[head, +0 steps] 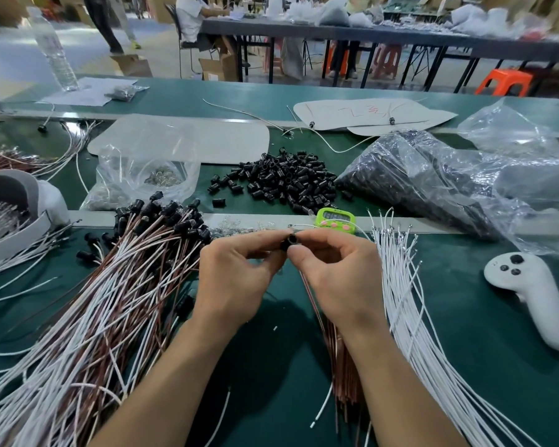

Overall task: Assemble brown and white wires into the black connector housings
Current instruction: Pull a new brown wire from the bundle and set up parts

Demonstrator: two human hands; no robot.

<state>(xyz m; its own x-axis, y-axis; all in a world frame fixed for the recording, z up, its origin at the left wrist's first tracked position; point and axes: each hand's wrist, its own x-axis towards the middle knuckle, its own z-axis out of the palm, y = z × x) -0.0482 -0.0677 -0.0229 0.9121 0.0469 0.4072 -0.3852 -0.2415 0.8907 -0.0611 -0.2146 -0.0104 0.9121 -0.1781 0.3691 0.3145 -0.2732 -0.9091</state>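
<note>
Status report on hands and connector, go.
Left hand and right hand both pinch one black connector housing. Brown wire hangs below it. Nothing in the way.

Housing pile lies behind the timer, assembled bundle to its left, loose wires to its right.

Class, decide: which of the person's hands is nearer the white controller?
Right. The right hand sits just across the loose white wires from the white controller; the left hand lies farther off, on the right hand's other side, by the finished wire pile.
</note>
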